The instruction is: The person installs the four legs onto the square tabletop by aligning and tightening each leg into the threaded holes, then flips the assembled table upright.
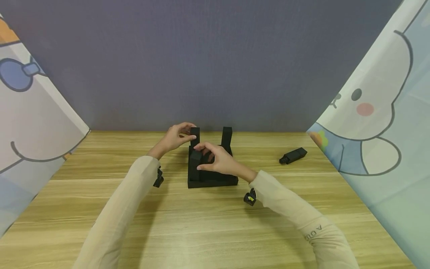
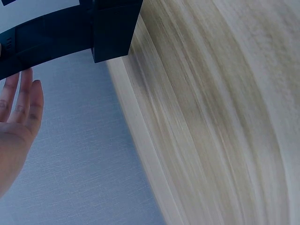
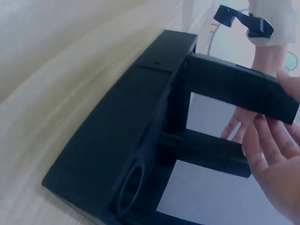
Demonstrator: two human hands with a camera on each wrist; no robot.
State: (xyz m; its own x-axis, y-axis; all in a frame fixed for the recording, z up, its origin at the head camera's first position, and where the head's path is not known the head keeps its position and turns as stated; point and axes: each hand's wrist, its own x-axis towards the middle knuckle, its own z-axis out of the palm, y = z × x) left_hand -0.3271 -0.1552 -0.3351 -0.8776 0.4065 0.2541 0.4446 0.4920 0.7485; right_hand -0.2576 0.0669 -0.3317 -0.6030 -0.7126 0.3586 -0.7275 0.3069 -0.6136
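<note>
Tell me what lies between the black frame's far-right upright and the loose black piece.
Only bare wooden tabletop lies between the upright and the loose piece, as the head view shows.

Left hand (image 2: 18, 117) cut off at left-wrist view's edge; lettering (image 2: 8, 45) on black post (image 2: 54, 37) beside its thumb illegible. Black base (image 1: 215, 183) partly hidden behind right hand (image 1: 219, 160).

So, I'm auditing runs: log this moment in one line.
left hand: grips rear left post | right hand: grips front left post | loose black post: on tabletop

Left arm (image 1: 122, 201) and right arm (image 1: 295, 209) reach forward, fingers (image 1: 206, 145) bent.
</note>
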